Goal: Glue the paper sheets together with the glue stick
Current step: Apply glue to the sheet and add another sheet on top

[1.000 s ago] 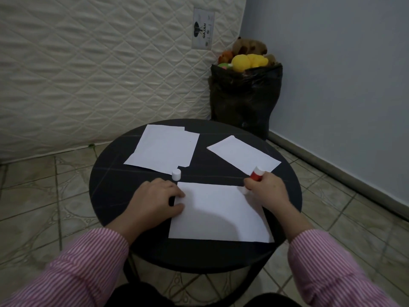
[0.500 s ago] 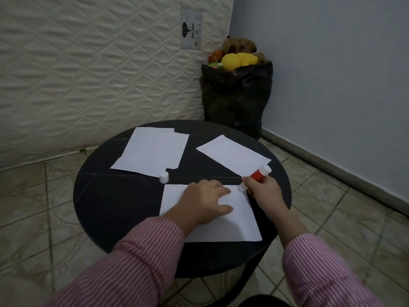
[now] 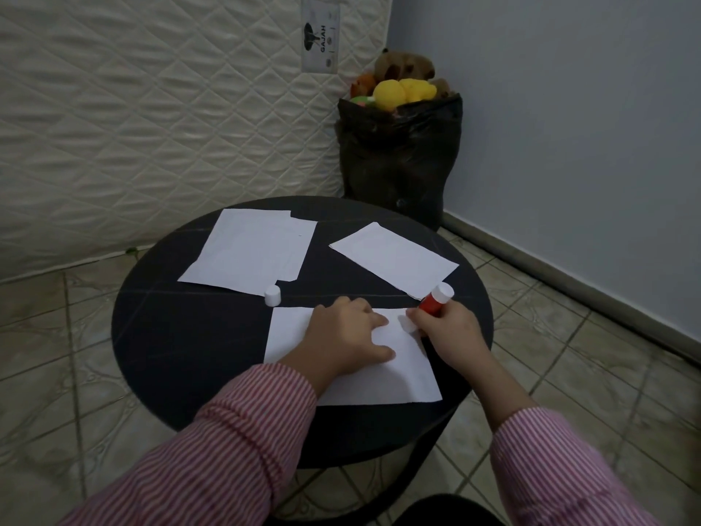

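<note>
Left hand (image 3: 347,337) is laid flat, palm down, fingers extended toward the right. Right hand (image 3: 449,330) is curled in a grip, knuckles up. Both forearms are extended forward in striped sleeves (image 3: 242,442).

Quilted mattress (image 3: 151,119), black bag (image 3: 398,153) of plush toys (image 3: 402,89) in corner.

One readable text only — "GAJAH", printed sideways in dark letters on a pale rectangular label (image 3: 320,35) sewn to the quilted mattress (image 3: 151,108) leaning on the wall. Dark logo figure beside the word, plus a few small round marks — too small to read. Glue stick (image 3: 436,301), cap (image 3: 272,295), paper sheets: no legible print.
</note>
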